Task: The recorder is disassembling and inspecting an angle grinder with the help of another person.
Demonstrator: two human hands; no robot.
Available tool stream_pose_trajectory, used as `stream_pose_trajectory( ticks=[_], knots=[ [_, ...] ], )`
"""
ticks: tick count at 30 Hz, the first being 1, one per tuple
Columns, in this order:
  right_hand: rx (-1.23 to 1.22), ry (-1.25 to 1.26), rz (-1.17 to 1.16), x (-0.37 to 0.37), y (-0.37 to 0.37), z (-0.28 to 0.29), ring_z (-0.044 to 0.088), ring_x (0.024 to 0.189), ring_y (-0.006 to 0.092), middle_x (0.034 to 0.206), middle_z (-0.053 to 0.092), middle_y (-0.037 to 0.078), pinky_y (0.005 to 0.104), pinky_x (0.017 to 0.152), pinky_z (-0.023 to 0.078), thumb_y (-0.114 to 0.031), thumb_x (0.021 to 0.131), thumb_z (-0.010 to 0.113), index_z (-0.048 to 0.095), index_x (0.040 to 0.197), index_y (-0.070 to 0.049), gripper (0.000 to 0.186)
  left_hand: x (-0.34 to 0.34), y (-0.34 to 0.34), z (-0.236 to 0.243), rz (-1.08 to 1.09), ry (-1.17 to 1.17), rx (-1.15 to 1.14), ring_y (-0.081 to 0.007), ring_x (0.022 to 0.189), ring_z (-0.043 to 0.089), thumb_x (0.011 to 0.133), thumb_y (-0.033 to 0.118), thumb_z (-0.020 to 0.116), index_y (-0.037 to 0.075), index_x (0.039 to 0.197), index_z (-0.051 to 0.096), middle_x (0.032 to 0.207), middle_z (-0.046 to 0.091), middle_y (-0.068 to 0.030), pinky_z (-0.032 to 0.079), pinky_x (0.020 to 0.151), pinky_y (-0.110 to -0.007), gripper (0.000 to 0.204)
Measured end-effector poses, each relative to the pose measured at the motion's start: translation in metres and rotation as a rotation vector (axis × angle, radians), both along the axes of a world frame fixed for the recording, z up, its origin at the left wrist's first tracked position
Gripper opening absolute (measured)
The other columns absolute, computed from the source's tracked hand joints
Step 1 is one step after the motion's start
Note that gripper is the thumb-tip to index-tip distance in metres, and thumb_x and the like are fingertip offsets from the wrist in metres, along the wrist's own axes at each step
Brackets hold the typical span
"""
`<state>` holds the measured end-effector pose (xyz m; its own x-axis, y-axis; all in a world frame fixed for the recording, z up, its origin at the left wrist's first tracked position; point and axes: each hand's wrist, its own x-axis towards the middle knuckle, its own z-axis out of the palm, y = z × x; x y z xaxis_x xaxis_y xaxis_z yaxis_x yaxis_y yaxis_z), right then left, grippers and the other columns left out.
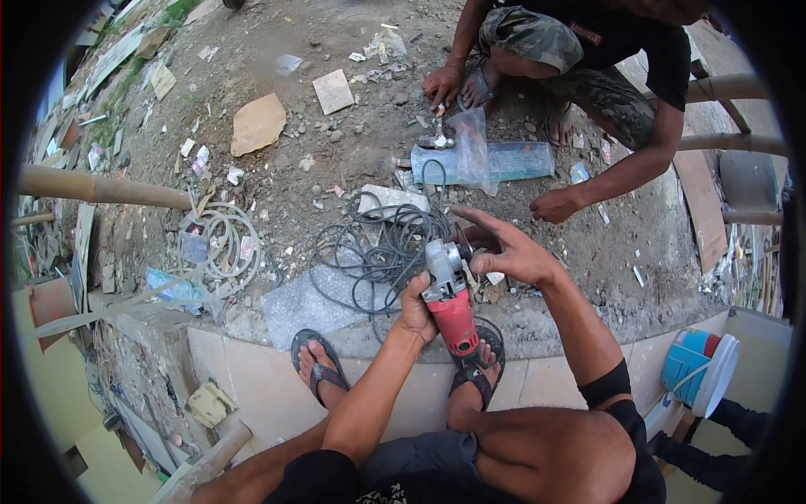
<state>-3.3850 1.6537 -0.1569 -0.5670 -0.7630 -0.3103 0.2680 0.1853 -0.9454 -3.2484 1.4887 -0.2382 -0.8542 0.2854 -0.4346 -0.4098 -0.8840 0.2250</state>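
Note:
A red and silver angle grinder [449,315] is held upright over my feet, with my left hand [416,307] wrapped round its body. At the grinder's head, my right hand [508,252] has its index finger stretched out and its thumb and other fingers apart beside the dark disc [462,242], seeming to touch it; the fingertips behind the disc are partly hidden. Just beyond lies a tangled black cable [353,277] on bubble wrap [294,311] and dirt.
Opposite, a co-worker [588,76] squats, hands near a long translucent blue package [512,164]. Pale hose coils [227,244] and a bamboo pole [101,183] are left. A blue and white bucket [697,370] is right. A tiled ledge [546,378] runs under my feet.

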Motion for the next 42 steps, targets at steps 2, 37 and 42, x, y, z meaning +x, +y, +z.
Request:
stream_pose_trajectory(
  ticks=[2, 37, 42],
  knots=[
    [0.095, -0.087, 0.016, -0.004, -0.003, 0.008, 0.057, 0.111, 0.0202, 0.12, 0.06, 0.016, 0.0343, 0.097, 0.046, -0.047, 0.079, 0.077, 0.045, 0.142, -0.002, 0.084, -0.001, -0.003, 0.002, -0.056, 0.073, 0.025, -0.0304, 0.089, 0.067, 0.073, 0.061, 0.068, 0.003, 0.127, 0.054, 0.103, 0.067, -0.018, 0.056, 0.08, -0.043, 0.08],
    [0.415, 0.177, 0.002, 0.092, -0.001, -0.027, 0.059, 0.114, 0.0445, 0.121, 0.059, 0.033, 0.0448, 0.099, 0.046, -0.053, 0.059, 0.086, 0.029, 0.145, 0.006, 0.119, -0.023, -0.003, -0.027, 0.262, 0.187, 0.165, -0.0315, 0.091, 0.058, 0.07, 0.076, 0.059, 0.003, 0.116, 0.052, 0.101, 0.06, -0.0142, 0.047, 0.088, -0.044, 0.086],
    [0.583, 0.172, -0.019, 0.088, -0.008, -0.014, 0.064, 0.097, 0.0476, 0.103, 0.064, 0.033, 0.0478, 0.086, 0.051, -0.029, 0.062, 0.079, 0.032, 0.141, 0.005, 0.097, -0.033, -0.01, -0.028, 0.145, 0.126, 0.101, -0.0342, 0.101, 0.058, 0.071, 0.07, 0.064, 0.001, 0.119, 0.054, 0.104, 0.062, -0.0153, 0.047, 0.094, -0.045, 0.084]
  ],
)
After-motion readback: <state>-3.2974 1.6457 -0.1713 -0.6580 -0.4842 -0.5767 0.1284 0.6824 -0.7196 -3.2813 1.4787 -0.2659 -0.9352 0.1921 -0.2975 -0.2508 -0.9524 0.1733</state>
